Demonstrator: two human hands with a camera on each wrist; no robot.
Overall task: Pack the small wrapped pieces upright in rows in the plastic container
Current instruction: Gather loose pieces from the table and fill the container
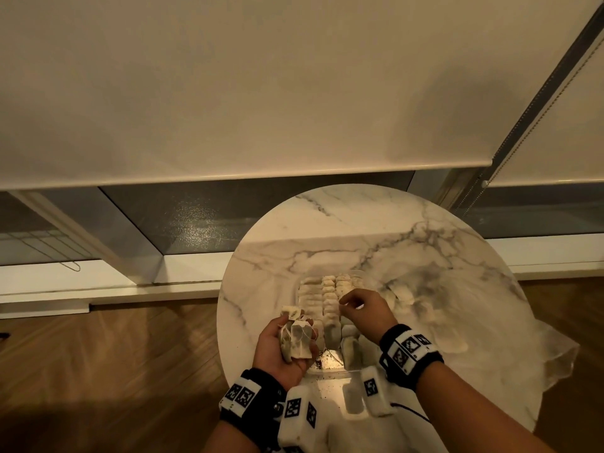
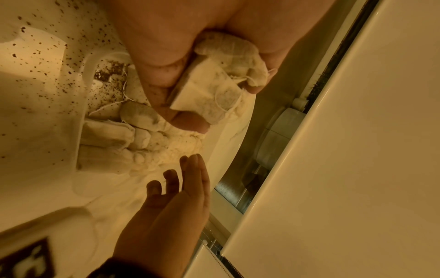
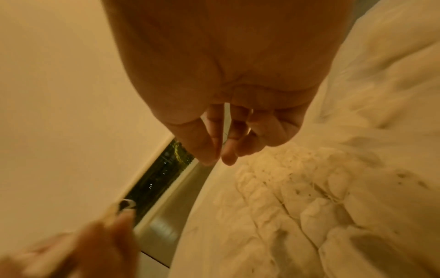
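Small pale tea-bag-like wrapped pieces [image 1: 327, 295] stand in rows inside the clear plastic container [image 1: 328, 369] on the round marble table [image 1: 327, 223]. My left hand [image 1: 284, 348] is held palm up at the container's near left corner and grips a bunch of wrapped pieces [image 1: 297, 338], seen close up in the left wrist view as a bunch [image 2: 214, 90]. My right hand [image 1: 362, 308] hovers over the right rows with fingers loosely bent and nothing in it. Below the right hand [image 3: 220, 158] lie the packed rows [image 3: 297, 206].
More loose wrapped pieces [image 1: 405, 295] lie right of the container on a crumpled clear plastic bag [image 1: 523, 338]. Dark crumbs [image 2: 35, 47] are scattered on the container's near part. A roller blind [image 1: 228, 93] and window sill stand behind the table, with wooden floor [image 1: 114, 354] to the left.
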